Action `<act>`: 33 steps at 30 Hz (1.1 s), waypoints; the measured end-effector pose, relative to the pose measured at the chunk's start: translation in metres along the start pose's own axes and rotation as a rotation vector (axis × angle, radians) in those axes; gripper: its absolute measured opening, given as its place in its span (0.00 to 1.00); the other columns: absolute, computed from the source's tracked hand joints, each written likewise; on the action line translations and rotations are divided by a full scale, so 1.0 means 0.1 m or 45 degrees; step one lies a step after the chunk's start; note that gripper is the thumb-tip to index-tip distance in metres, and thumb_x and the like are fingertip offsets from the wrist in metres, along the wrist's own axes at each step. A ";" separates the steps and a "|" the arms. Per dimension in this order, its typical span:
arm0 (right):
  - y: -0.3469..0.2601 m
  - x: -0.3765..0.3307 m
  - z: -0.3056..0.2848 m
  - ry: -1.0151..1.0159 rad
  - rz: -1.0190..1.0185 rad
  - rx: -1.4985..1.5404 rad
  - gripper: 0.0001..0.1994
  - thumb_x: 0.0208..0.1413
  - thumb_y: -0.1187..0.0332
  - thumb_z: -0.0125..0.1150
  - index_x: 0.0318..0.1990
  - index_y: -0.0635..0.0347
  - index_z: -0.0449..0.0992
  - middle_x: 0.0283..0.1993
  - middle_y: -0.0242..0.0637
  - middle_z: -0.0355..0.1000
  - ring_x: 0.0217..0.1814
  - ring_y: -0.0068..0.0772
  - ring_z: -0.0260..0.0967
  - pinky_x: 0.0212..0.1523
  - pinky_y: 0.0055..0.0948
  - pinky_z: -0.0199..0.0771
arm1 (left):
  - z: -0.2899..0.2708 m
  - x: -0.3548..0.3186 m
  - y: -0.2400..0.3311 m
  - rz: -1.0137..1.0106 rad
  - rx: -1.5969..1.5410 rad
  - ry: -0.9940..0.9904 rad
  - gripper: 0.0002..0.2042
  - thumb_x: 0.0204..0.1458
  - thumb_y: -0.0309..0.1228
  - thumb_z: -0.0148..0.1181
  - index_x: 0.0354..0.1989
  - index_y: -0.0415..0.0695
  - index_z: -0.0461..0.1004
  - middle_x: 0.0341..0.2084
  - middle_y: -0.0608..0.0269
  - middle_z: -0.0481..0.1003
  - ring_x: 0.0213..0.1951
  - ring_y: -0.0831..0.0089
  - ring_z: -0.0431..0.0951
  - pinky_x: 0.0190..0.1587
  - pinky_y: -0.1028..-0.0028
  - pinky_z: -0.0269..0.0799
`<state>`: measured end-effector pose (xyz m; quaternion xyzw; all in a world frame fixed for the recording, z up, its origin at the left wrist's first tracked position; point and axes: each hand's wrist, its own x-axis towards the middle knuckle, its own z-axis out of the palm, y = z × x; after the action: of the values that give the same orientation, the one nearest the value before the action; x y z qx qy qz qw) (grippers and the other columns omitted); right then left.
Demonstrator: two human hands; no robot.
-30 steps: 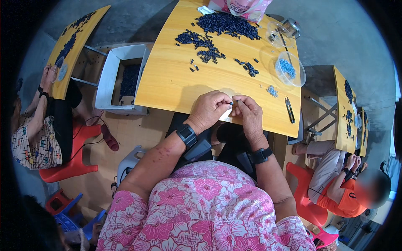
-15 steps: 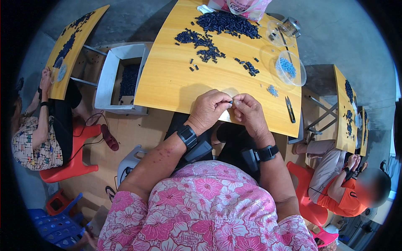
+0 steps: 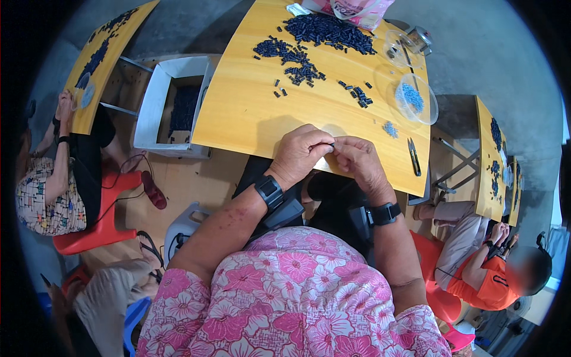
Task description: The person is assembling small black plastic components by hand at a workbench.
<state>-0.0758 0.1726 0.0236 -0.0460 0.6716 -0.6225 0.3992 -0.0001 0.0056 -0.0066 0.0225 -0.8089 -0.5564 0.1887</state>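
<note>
Table [image 3: 256,113] of yellow wood fills the upper middle of the view, its near edge running just above the person's lap. Beside it on the left stands a white box [image 3: 156,104] with dark pieces inside, and further left another yellow table [image 3: 89,101] where a second person [image 3: 50,190] works from a red chair [image 3: 101,223]. On the right a third person [image 3: 485,273] in orange sits at a narrow table [image 3: 486,172].

A wide heap of dark pieces [image 3: 324,30] lies at the far end of the main table, with a smaller scatter [image 3: 291,56] nearer. Two clear bowls sit toward the right edge; the nearer bowl [image 3: 429,113] holds small blue parts [image 3: 410,95]. Black snips [image 3: 414,157] lie near the right edge, long axis running away from the person.

The left hand [image 3: 300,156] and right hand [image 3: 360,163] meet at the near table edge, fingertips touching. Between them sits a tiny dark piece [image 3: 332,145], pinched by the left thumb and forefinger, with the right fingers closed up against it. It is mostly covered by the fingers, so which way it points and how its long axis lies cannot be told. Both wrists wear black bands.
</note>
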 end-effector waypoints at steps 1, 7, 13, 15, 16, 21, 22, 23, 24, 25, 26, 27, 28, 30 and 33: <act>0.01 0.00 0.00 0.000 0.002 -0.003 0.11 0.57 0.66 0.60 0.41 0.66 0.80 0.27 0.25 0.70 0.27 0.15 0.61 0.29 0.15 0.62 | 0.00 0.00 0.00 -0.012 -0.010 -0.007 0.06 0.45 0.23 0.65 0.32 0.45 0.80 0.26 0.61 0.76 0.30 0.65 0.77 0.35 0.71 0.73; 0.02 0.02 -0.02 0.005 -0.048 -0.096 0.12 0.56 0.65 0.61 0.40 0.66 0.80 0.27 0.25 0.70 0.28 0.16 0.61 0.29 0.16 0.62 | 0.00 0.00 0.02 -0.031 0.010 -0.003 0.05 0.45 0.24 0.65 0.32 0.46 0.80 0.25 0.61 0.75 0.30 0.64 0.77 0.34 0.70 0.73; 0.02 0.02 -0.03 -0.013 -0.002 -0.044 0.12 0.56 0.65 0.60 0.41 0.65 0.80 0.29 0.26 0.71 0.29 0.17 0.62 0.31 0.16 0.64 | 0.02 -0.01 -0.01 -0.018 0.030 0.008 0.06 0.45 0.24 0.65 0.32 0.46 0.80 0.26 0.61 0.76 0.30 0.63 0.78 0.35 0.70 0.74; 0.04 0.04 -0.03 -0.004 -0.053 -0.082 0.12 0.56 0.65 0.60 0.41 0.65 0.80 0.29 0.26 0.71 0.30 0.17 0.63 0.33 0.17 0.65 | 0.03 -0.01 -0.01 -0.019 0.032 0.013 0.06 0.45 0.24 0.65 0.32 0.46 0.80 0.26 0.61 0.76 0.31 0.63 0.78 0.35 0.70 0.74; 0.03 0.04 -0.03 -0.004 -0.052 -0.082 0.12 0.56 0.65 0.60 0.41 0.65 0.80 0.29 0.26 0.71 0.30 0.17 0.63 0.33 0.17 0.65 | 0.03 -0.01 0.00 -0.019 0.028 0.015 0.06 0.45 0.23 0.65 0.32 0.46 0.80 0.26 0.61 0.76 0.31 0.63 0.78 0.35 0.70 0.74; 0.00 0.02 0.02 -0.009 -0.044 -0.091 0.11 0.57 0.66 0.57 0.39 0.66 0.79 0.30 0.27 0.71 0.32 0.18 0.65 0.35 0.18 0.67 | 0.02 -0.01 0.01 -0.036 0.043 0.010 0.06 0.44 0.23 0.66 0.32 0.45 0.81 0.27 0.60 0.76 0.31 0.63 0.78 0.34 0.70 0.74; 0.00 0.02 0.03 -0.009 -0.042 -0.090 0.11 0.57 0.66 0.57 0.39 0.66 0.79 0.30 0.27 0.71 0.32 0.18 0.65 0.35 0.18 0.67 | 0.02 -0.01 0.01 -0.034 0.034 0.015 0.06 0.44 0.23 0.66 0.32 0.45 0.80 0.27 0.60 0.76 0.31 0.63 0.78 0.34 0.70 0.74; -0.01 0.02 0.04 -0.011 -0.055 -0.114 0.11 0.57 0.67 0.57 0.39 0.66 0.79 0.29 0.27 0.71 0.32 0.18 0.64 0.35 0.18 0.66 | 0.02 -0.01 0.00 -0.031 0.025 0.020 0.06 0.44 0.23 0.66 0.31 0.44 0.80 0.27 0.60 0.76 0.31 0.62 0.78 0.34 0.70 0.74; -0.01 0.03 0.05 -0.014 -0.068 -0.138 0.11 0.57 0.67 0.57 0.38 0.66 0.79 0.29 0.28 0.71 0.31 0.17 0.64 0.35 0.18 0.66 | 0.02 -0.01 0.00 -0.033 0.025 0.020 0.06 0.44 0.23 0.66 0.31 0.44 0.80 0.27 0.60 0.76 0.31 0.62 0.78 0.34 0.70 0.74; -0.01 0.04 0.05 -0.015 -0.066 -0.137 0.11 0.57 0.67 0.57 0.38 0.66 0.79 0.29 0.28 0.71 0.31 0.17 0.64 0.35 0.18 0.66 | 0.02 -0.02 0.00 -0.026 0.018 0.027 0.06 0.44 0.23 0.66 0.31 0.44 0.80 0.27 0.60 0.76 0.31 0.62 0.78 0.34 0.70 0.74; 0.01 0.05 0.04 -0.013 -0.060 -0.143 0.10 0.56 0.67 0.57 0.37 0.66 0.79 0.28 0.28 0.70 0.31 0.17 0.64 0.34 0.18 0.66 | 0.01 -0.02 -0.01 -0.018 0.011 0.034 0.05 0.44 0.23 0.66 0.31 0.44 0.80 0.27 0.60 0.76 0.31 0.62 0.78 0.34 0.70 0.74; 0.02 0.05 0.04 -0.008 -0.055 -0.149 0.10 0.56 0.67 0.57 0.37 0.66 0.79 0.28 0.28 0.70 0.30 0.17 0.63 0.33 0.18 0.65 | 0.02 -0.02 0.00 -0.019 0.010 0.033 0.05 0.44 0.23 0.66 0.31 0.44 0.80 0.27 0.60 0.76 0.31 0.62 0.78 0.34 0.70 0.74; 0.02 0.05 0.04 -0.007 -0.055 -0.149 0.10 0.56 0.67 0.57 0.37 0.66 0.79 0.28 0.28 0.70 0.30 0.17 0.63 0.33 0.18 0.65 | 0.02 -0.02 0.00 -0.009 0.008 0.040 0.05 0.44 0.23 0.66 0.31 0.44 0.80 0.27 0.60 0.76 0.31 0.62 0.78 0.34 0.70 0.74; 0.02 0.06 0.05 0.023 -0.073 -0.146 0.10 0.56 0.68 0.57 0.37 0.65 0.79 0.28 0.28 0.70 0.30 0.17 0.63 0.32 0.18 0.64 | 0.02 -0.02 0.00 0.001 0.006 0.047 0.05 0.44 0.23 0.66 0.31 0.44 0.80 0.27 0.59 0.77 0.31 0.62 0.78 0.34 0.70 0.74; 0.03 0.08 0.01 -0.003 0.003 -0.088 0.10 0.56 0.68 0.57 0.38 0.64 0.79 0.28 0.27 0.69 0.30 0.17 0.62 0.31 0.18 0.63 | 0.02 -0.01 0.01 0.037 0.061 0.039 0.05 0.44 0.23 0.65 0.31 0.43 0.80 0.27 0.59 0.77 0.31 0.62 0.78 0.34 0.70 0.74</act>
<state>-0.0787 0.1678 0.0173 -0.0597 0.6925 -0.5982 0.3988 0.0007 0.0081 -0.0068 0.0237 -0.8193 -0.5335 0.2086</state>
